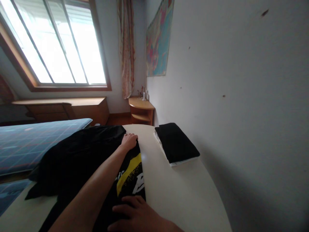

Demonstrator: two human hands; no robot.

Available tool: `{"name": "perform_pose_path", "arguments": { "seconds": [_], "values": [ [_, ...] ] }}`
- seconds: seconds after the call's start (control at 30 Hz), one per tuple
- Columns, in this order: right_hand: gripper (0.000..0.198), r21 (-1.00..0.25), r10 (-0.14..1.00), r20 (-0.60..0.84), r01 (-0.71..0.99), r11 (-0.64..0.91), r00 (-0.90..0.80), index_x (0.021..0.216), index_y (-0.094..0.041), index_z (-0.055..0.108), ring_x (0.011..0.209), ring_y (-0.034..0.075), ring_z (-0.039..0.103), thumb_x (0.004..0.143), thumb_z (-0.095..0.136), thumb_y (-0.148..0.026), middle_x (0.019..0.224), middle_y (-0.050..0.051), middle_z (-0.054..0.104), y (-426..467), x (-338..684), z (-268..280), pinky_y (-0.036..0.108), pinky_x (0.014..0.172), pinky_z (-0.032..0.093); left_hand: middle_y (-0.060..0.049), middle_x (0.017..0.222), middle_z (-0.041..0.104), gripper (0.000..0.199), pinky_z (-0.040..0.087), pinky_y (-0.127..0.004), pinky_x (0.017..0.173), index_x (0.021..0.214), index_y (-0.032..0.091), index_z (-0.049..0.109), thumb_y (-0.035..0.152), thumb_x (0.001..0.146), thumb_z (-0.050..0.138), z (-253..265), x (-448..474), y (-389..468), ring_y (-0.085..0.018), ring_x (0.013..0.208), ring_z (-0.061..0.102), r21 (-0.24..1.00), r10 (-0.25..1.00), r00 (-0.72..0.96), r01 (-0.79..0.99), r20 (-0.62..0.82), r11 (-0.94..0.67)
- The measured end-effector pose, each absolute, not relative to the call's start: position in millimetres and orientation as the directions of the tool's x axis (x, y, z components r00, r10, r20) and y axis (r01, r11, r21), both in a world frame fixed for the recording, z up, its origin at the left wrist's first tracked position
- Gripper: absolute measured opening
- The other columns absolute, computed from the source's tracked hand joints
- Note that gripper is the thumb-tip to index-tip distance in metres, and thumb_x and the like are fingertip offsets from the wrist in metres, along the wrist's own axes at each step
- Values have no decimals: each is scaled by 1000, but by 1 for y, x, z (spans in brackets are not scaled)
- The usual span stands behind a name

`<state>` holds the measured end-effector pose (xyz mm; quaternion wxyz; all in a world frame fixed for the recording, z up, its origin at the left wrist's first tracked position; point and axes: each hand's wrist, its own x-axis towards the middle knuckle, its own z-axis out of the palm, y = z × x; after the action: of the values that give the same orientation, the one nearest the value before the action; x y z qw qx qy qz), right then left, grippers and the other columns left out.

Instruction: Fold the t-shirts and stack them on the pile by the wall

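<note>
A black T-shirt (79,154) with a yellow band and white lettering lies over the white table, partly folded, its loose part spreading left. My left hand (129,141) is at the far end of its straight right edge, fingers curled and closed on the fabric. Close to me, my right hand (136,211) rests on the printed part near the same edge, with its fingers apart. To the right, apart from both hands, lies a stack of folded clothes (177,141), black on top and white beneath.
The white table (181,193) has a rounded edge and stands beside a bare wall (241,129). Left of it is a blue checked mattress (48,138). Further back are a wooden desk (89,103), a corner shelf (141,103) and a window (60,48).
</note>
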<state>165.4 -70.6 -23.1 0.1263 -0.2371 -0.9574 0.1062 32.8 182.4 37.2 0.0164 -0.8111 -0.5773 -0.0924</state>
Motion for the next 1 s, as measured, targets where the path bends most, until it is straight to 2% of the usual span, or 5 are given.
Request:
{"name": "perform_pose_path", "arguments": {
  "seconds": [0.33,0.5,0.63,0.83,1.0],
  "values": [
    [38,-311,464,179,397,863,-868,138,-40,51,142,29,34,102,44,-48,155,-6,42,-69,167,-25,47,110,41,-8,115,72,34,42,-38,98,111,25,72,19,93,43,31,37,174,-25,109,65,122,931,302,936,206,-331],
    [42,-356,463,152,389,850,-873,142,-38,48,144,29,30,101,47,-44,157,-4,40,-72,170,-14,49,112,37,-9,125,68,40,39,-37,103,134,23,58,28,96,46,36,36,151,-24,116,61,131,916,331,922,226,-365],
    [41,-417,475,140,383,824,-869,138,-34,54,144,29,31,100,46,-48,156,-1,42,-79,172,4,48,115,32,-10,132,61,38,39,-39,102,132,23,55,28,95,47,44,28,119,-27,123,55,134,926,259,943,275,-304],
    [26,-371,494,184,405,836,-850,122,-34,64,138,23,39,100,51,-38,150,-3,49,-88,171,20,41,113,31,-10,104,72,28,46,-36,83,118,20,57,34,94,50,41,8,64,-26,95,68,169,971,126,972,204,-162],
    [20,-287,491,190,430,856,-850,114,-34,66,113,20,54,96,59,-36,127,0,61,-91,168,21,36,99,39,-10,94,74,35,47,-34,70,117,22,58,44,91,53,34,-6,27,-28,84,71,193,993,74,977,96,-92]
  ]
}}
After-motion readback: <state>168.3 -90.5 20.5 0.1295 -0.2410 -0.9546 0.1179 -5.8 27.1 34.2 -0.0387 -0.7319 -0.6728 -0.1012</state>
